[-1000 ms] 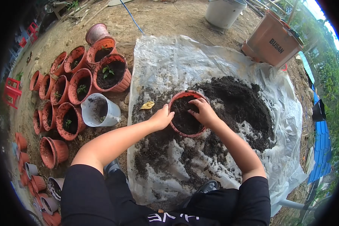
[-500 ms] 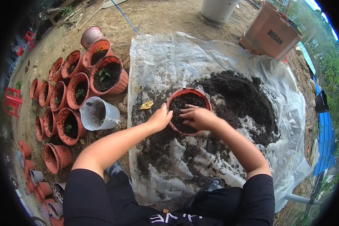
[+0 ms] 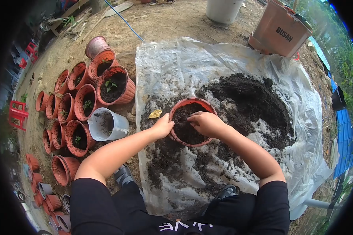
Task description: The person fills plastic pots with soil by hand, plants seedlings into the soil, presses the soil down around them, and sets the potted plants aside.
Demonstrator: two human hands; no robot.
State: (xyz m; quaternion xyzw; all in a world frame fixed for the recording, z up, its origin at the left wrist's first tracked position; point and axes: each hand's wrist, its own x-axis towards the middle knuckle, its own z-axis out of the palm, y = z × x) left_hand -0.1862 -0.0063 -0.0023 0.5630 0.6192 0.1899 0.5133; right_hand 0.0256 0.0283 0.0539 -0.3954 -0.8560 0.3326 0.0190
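A reddish-orange plastic flower pot [image 3: 173, 135] stands on the plastic sheet in front of me, partly filled with dark soil [image 3: 186, 131]. My left hand [image 3: 163, 126] is closed on the pot's left rim, thumb on the inner side. Inside the pot, my right hand [image 3: 208, 123] comes from the right with its fingers bent and drawn together at the soil. Whether anything is between those fingertips is hidden. A yellowish dry leaf [image 3: 155, 114] lies on the sheet just beyond my left hand.
A heap of dark soil [image 3: 259, 103] is on the plastic sheet [image 3: 172, 58], right of the pot. Several orange pots [image 3: 123, 88], some with seedlings, crowd the left beside a pale measuring jug [image 3: 115, 127]. A bucket [image 3: 223, 11] and an orange bin [image 3: 278, 33] stand at the back.
My right hand's fingers have gone from spread over the soil to drawn together. The left hand stays at the rim. The whole view has shifted slightly with my head.
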